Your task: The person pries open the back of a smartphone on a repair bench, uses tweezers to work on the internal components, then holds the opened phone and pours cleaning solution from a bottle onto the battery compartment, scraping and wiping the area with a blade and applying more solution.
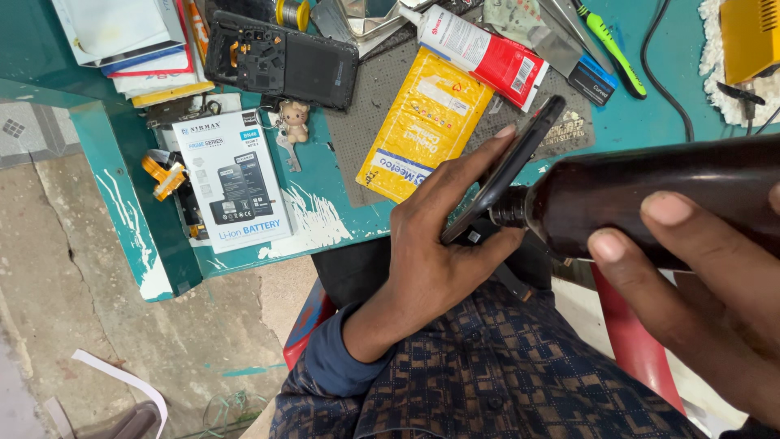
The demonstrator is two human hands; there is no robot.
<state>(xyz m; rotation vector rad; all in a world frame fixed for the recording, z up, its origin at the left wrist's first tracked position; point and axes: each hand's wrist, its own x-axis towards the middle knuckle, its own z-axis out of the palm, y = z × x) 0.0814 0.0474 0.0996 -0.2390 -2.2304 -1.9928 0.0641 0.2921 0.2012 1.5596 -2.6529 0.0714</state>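
Observation:
My left hand (443, 244) grips a thin black phone (512, 162), held edge-on and tilted above the table's near edge. My right hand (699, 301) holds a dark brown bottle (650, 195) lying sideways, its neck touching the phone's lower face. Both hands hover over my lap, in front of the teal table (333, 219).
On the table lie an opened black phone body (280, 61), a white battery box (231, 179), a yellow packet (426, 122), a red and white tube (483, 53), a green-handled tool (609, 45), a small bear keyring (294, 120) and stacked papers (130, 41). A yellow device (751, 36) sits far right.

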